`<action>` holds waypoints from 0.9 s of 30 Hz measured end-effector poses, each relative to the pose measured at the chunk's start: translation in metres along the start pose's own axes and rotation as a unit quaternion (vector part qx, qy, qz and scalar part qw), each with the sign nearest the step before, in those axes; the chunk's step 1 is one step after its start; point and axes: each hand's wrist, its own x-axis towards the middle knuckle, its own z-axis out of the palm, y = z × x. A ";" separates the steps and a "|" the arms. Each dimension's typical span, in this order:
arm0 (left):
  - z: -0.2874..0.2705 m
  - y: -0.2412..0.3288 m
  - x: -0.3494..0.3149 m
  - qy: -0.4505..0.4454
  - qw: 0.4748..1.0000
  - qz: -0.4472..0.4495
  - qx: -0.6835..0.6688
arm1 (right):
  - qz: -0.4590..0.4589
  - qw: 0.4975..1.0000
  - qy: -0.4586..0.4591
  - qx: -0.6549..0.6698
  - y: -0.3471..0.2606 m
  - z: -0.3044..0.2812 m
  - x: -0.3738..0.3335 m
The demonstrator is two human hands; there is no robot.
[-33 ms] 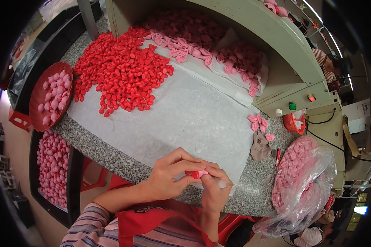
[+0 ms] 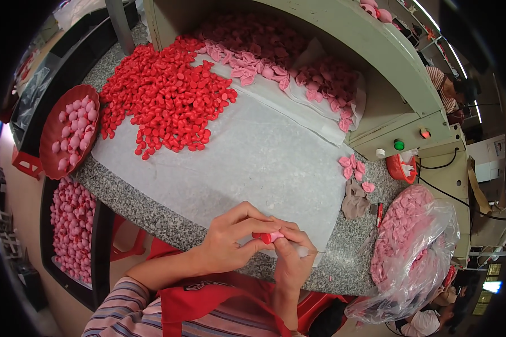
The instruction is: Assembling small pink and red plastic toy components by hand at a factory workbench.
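Hands (image 2: 264, 241) meet over white sheet (image 2: 253, 163) on granite counter (image 2: 129, 199).

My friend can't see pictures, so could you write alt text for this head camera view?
Two bare hands, left hand and right hand, pinch a small red piece together over a white sheet on a granite counter. A heap of red pieces lies beyond.

small red piece (image 2: 271, 237) mostly covered by fingers, pale tool (image 2: 301, 251) in right hand (image 2: 291, 263) too blurred to identify

Bright even light, sharp centre, fisheye-bent edges
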 end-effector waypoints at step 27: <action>0.000 0.005 0.003 -0.018 0.834 -0.341 -0.434 | 0.155 0.986 -0.062 -0.015 -0.020 -0.013 0.019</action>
